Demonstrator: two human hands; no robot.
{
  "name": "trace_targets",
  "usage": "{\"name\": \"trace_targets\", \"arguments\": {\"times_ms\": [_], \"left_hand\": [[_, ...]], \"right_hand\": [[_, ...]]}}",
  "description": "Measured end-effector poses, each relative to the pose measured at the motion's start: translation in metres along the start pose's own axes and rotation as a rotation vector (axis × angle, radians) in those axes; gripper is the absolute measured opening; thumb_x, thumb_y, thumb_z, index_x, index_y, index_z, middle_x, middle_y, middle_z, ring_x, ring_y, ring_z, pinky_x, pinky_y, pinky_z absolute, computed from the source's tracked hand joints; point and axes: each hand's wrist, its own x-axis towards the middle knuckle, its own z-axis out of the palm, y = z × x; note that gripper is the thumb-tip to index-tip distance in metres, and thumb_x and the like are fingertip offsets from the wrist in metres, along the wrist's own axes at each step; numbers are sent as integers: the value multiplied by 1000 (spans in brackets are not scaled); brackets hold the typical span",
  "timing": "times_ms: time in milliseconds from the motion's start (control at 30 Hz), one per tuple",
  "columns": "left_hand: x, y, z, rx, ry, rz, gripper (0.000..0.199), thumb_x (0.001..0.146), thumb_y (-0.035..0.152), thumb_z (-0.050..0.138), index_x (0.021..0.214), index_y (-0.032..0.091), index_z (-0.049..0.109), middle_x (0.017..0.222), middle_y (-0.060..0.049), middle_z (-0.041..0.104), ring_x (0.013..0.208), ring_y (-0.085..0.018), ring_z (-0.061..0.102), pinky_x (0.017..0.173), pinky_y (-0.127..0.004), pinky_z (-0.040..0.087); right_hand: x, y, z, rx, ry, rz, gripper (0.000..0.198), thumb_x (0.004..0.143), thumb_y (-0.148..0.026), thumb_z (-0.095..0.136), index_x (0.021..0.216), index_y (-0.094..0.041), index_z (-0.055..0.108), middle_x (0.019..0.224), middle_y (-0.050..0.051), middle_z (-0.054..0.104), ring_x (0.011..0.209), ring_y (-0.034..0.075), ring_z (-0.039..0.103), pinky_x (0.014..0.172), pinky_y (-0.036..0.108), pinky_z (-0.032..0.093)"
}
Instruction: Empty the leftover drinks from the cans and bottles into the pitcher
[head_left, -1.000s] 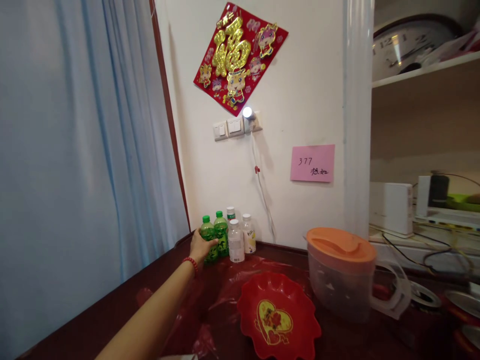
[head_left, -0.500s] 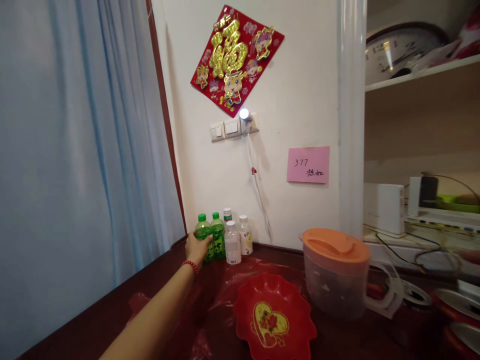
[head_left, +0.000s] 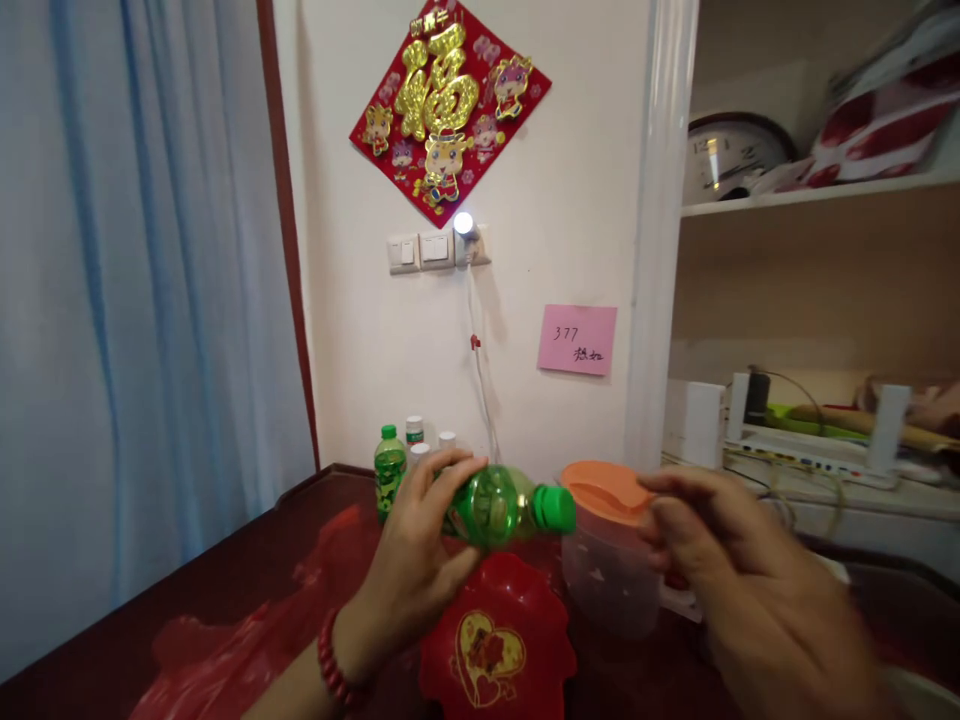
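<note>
My left hand (head_left: 427, 545), with a red bead bracelet at the wrist, is wrapped around a green plastic bottle (head_left: 491, 507). The bottle lies nearly level in the air, its green cap (head_left: 555, 510) pointing right. Across from the cap, my right hand (head_left: 742, 580) is blurred, its fingers loosely bent and apart with nothing visible in them. A gap separates it from the cap. Below the bottle sits a red scalloped plate (head_left: 551, 650) with a gold heart print. Another green bottle (head_left: 388, 470) stands upright by the wall, left of several white-capped bottles (head_left: 415, 430).
Behind my right hand stands a clear pitcher (head_left: 607, 580) with an orange lid (head_left: 600, 490). Crumpled red plastic film (head_left: 247, 640) covers part of the dark table on the left. A blue curtain (head_left: 150, 300) hangs there. At right, shelves hold a clock (head_left: 739, 155) and a white router (head_left: 810, 455).
My left hand has lifted one green bottle from the group by the wall, brought it closer and tipped it sideways. My right hand has come into view from the right.
</note>
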Motion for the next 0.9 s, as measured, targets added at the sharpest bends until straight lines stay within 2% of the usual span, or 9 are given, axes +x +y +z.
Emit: {"name": "trace_targets", "arguments": {"times_ms": [100, 233, 400, 533, 767, 900], "left_hand": [[-9, -3, 3, 36, -55, 43, 67, 82, 11, 66, 142, 33, 46, 135, -9, 54, 125, -30, 53, 104, -53, 49], [-10, -11, 6, 62, -98, 56, 68, 82, 8, 62, 143, 33, 44, 134, -9, 56, 124, -30, 54, 102, -55, 50], [-11, -14, 8, 82, -138, 37, 68, 81, 8, 63, 142, 33, 45, 134, -9, 58, 124, -30, 55, 102, -56, 50], [-13, -16, 4, 99, -138, 45, 62, 85, 14, 64, 142, 34, 48, 134, -8, 60, 123, -29, 57, 101, -52, 52], [-10, -24, -2, 151, -163, 105, 57, 91, 31, 66, 145, 37, 47, 136, -7, 61, 122, -30, 60, 102, -47, 52], [-10, -23, -3, 158, -182, 82, 57, 92, 29, 65, 145, 37, 46, 136, -8, 61, 122, -31, 59, 101, -48, 52]], "right_hand": [[1, -2, 13, 10, -155, 18, 43, 105, -60, 46, 117, -24, 64, 96, 4, 68, 81, 21, 65, 67, 27, 51], [-2, 11, 35, 19, -239, -19, 36, 104, -57, 47, 117, -26, 62, 105, 3, 66, 92, 21, 63, 73, 29, 48], [-6, 16, 47, 118, -343, 22, 30, 102, -51, 50, 99, -23, 60, 83, -1, 63, 71, 16, 59, 63, 29, 43], [-6, 10, 48, 197, -371, 59, 25, 99, -46, 52, 97, -21, 57, 80, -2, 61, 67, 15, 58, 61, 27, 42], [-6, 1, 50, 167, -300, -30, 16, 100, -34, 50, 97, -19, 57, 83, 2, 60, 73, 16, 57, 62, 27, 38], [-7, 4, 53, 163, -307, -30, 13, 100, -31, 49, 101, -20, 56, 88, 1, 59, 78, 17, 56, 66, 28, 39]]}}
